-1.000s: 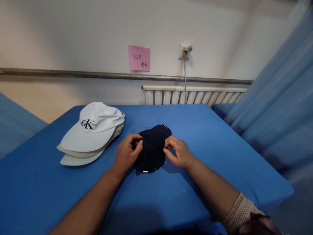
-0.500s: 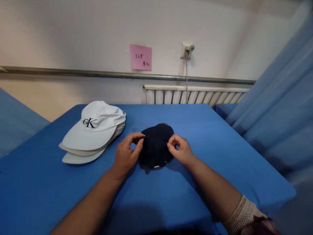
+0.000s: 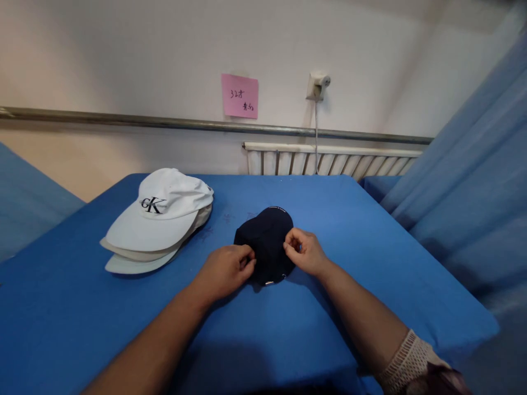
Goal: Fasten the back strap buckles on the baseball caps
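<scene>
A dark navy or black cap (image 3: 267,241) lies on the blue-covered table (image 3: 329,340), its brim toward the wall and a small metal buckle at the near end. My left hand (image 3: 228,269) pinches the cloth at the cap's near left side, thumb and fingers together. On the right edge, my right hand (image 3: 304,250) holds the cap between thumb and forefinger. Left of the hands sits a stack of light caps (image 3: 142,265), topped by a white cap (image 3: 164,192) with black lettering on its front.
Behind the table, a metal rail (image 3: 181,124) runs along the wall above a white radiator (image 3: 296,159). A pink note (image 3: 240,96) is stuck beside a wall socket (image 3: 316,88) with a cord hanging down. Blue curtains (image 3: 465,153) hang at both sides.
My left hand has moved down and slightly right along the dark cap, its fingers closing on the cloth, and the cap's left side is drawn in. My right hand stays at the right edge.
</scene>
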Motion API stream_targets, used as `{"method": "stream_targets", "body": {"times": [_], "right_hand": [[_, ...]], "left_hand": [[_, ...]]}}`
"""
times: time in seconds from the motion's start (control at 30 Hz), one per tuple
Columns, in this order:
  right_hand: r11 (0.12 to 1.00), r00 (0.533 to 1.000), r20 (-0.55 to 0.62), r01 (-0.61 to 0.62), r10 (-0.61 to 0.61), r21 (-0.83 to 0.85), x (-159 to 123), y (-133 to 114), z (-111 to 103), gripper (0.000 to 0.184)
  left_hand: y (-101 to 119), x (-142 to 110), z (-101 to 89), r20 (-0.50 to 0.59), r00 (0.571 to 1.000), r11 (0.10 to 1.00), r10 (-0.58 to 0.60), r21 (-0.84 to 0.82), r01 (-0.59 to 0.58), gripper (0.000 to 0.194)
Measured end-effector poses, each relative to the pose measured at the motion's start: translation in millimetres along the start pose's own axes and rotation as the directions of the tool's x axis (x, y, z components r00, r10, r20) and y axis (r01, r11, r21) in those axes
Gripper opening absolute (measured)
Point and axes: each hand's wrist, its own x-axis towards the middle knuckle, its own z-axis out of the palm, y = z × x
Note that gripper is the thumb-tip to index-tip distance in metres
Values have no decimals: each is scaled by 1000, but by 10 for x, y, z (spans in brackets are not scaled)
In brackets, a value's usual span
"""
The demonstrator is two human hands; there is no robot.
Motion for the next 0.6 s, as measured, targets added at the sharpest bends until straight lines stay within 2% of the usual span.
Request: {"method": "stream_targets", "body": {"times": [0.07,0.13,0.23,0.3,0.37,0.5,0.6], "right_hand": [[1000,1000,4,-4,4,10,1,-1,-5,9],[1000,1000,16,-2,2,22,5,7,-18,9],[998,999,41,-15,12,66,15,31,-52,10],[995,999,43,-25,21,97,22,46,-81,10],[994,999,40,-22,18,106,28,43,-106,10],[998,998,59,27,-30,54,23,-40,-123,9],[996,993,89,84,-81,-28,7,-118,-100,16]], "left_hand": [[16,-5,33,-47,999,1000,10,10,-10,14],[6,-22,29,-155,988,1000,21,-5,-22,13],[-25,-58,-20,-389,921,998,1,-58,-25,12],[-41,-74,-54,-465,885,997,-3,-71,-34,14],[-46,-78,-69,-445,895,998,29,-42,-53,14],[-20,-66,-59,-337,933,992,129,55,-117,16],[-2,-74,-71,-296,946,990,131,81,-112,18]]}}
